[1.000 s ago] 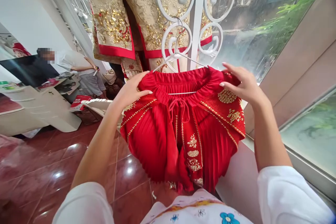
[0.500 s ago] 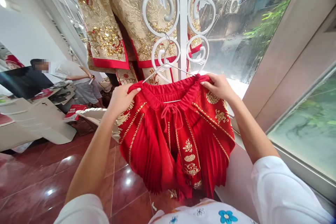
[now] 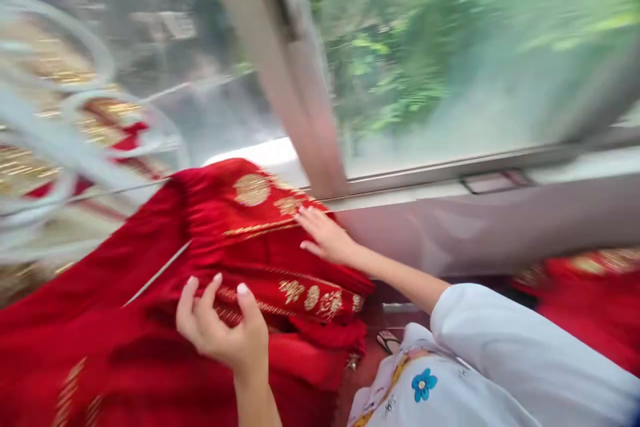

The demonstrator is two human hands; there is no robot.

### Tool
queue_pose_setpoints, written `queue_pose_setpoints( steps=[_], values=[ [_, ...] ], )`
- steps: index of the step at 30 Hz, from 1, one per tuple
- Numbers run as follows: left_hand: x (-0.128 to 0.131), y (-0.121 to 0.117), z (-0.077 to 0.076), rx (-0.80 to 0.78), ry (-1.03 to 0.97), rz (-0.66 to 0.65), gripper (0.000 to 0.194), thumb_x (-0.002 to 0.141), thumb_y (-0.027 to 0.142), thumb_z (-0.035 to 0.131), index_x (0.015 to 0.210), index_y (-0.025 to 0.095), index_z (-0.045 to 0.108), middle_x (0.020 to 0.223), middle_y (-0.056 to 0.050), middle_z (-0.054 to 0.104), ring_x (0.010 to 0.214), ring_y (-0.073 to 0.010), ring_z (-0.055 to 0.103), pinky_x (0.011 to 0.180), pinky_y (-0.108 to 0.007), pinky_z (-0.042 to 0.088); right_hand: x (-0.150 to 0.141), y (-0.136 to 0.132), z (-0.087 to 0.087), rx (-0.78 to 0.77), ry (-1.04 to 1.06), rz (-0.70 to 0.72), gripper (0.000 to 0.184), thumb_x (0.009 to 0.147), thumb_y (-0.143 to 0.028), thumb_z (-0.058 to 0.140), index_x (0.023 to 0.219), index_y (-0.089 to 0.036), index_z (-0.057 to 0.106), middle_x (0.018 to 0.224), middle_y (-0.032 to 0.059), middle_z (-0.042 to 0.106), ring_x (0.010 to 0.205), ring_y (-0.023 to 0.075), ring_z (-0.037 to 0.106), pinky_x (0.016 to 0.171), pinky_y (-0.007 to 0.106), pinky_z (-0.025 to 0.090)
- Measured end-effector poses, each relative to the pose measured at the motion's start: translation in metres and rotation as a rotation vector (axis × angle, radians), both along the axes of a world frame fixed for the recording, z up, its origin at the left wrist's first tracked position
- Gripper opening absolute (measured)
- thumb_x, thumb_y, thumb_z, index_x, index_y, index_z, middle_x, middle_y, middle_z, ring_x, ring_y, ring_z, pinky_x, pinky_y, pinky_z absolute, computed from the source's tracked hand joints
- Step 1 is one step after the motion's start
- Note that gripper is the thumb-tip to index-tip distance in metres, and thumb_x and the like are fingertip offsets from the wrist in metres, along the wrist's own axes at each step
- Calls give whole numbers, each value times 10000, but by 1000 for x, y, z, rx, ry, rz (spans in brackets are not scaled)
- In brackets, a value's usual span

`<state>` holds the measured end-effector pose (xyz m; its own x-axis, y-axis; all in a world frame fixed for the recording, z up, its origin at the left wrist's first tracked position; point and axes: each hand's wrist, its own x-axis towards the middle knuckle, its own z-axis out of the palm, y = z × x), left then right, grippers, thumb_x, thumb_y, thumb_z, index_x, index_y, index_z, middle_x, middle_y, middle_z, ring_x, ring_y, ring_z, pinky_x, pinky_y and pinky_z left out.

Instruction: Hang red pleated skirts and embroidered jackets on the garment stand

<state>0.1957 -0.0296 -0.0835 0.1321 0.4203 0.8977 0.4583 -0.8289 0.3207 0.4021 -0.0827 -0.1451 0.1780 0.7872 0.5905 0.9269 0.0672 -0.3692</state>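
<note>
A red pleated skirt (image 3: 150, 320) with gold embroidery hangs on a thin wire hanger (image 3: 155, 275) and fills the lower left of the blurred view. My left hand (image 3: 220, 330) rests on its front folds with fingers apart, holding nothing I can see. At the skirt's right edge, by a gold-trimmed band, my right hand (image 3: 325, 240) lies flat on the cloth with fingers stretched out.
A white scrolled metal stand (image 3: 75, 167) with a gold and red garment (image 3: 30, 167) behind it is at the left. A window frame post (image 3: 295, 80) and sill (image 3: 450, 173) run behind. More red cloth (image 3: 590, 300) lies at the right. A sandal (image 3: 387, 341) shows below.
The view has swung sharply right and blurred. Both hands have left the skirt's waistband; they now lie lower on the cloth, the left on the front, the right at the side.
</note>
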Motion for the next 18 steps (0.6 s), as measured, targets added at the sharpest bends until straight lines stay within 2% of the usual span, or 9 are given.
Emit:
queue_pose_setpoints(
  steps=[3,6,10,13,16,18],
  values=[
    [51,-36,-26,-193,-25,-389,247,793,207,562,1032,182,620,1238,-113,536,1148,-257,501,1004,-442,404,-1,-69,-61,-205,122,-132,603,861,-343,502,1378,-65,360,1366,178,447,1292,256,375,1064,392,336],
    [98,-84,-45,-326,81,-666,183,816,230,540,965,173,629,1167,-100,581,1100,-223,529,1009,-422,394,1,-161,-99,-363,297,-345,550,852,-313,515,1359,-131,403,1275,142,547,1166,241,510,950,373,443],
    [153,-152,-81,-510,344,-1014,170,846,275,488,888,180,623,1064,-85,615,1024,-193,558,953,-390,427,2,-292,-113,-513,550,-774,438,829,-263,540,1263,-205,523,1179,94,624,1075,216,589,907,312,454],
    [197,-211,-112,-621,595,-1261,182,840,284,469,847,183,620,1023,-80,627,997,-185,574,927,-368,443,-6,-384,-115,-500,645,-1069,393,852,-235,487,1237,-175,544,1173,122,623,1086,229,585,897,312,445],
    [244,-286,-135,-657,827,-1465,192,830,269,449,845,175,616,994,-78,644,984,-186,585,909,-355,452,-24,-469,-116,-457,706,-1317,371,878,-245,435,1220,-166,554,1138,134,638,1025,233,612,849,322,460],
    [272,-344,-145,-624,949,-1561,206,832,269,436,865,171,613,990,-76,648,985,-190,584,901,-352,453,-39,-525,-118,-424,762,-1492,373,883,-268,425,1221,-178,554,1137,129,639,986,234,626,824,334,469]
  ],
)
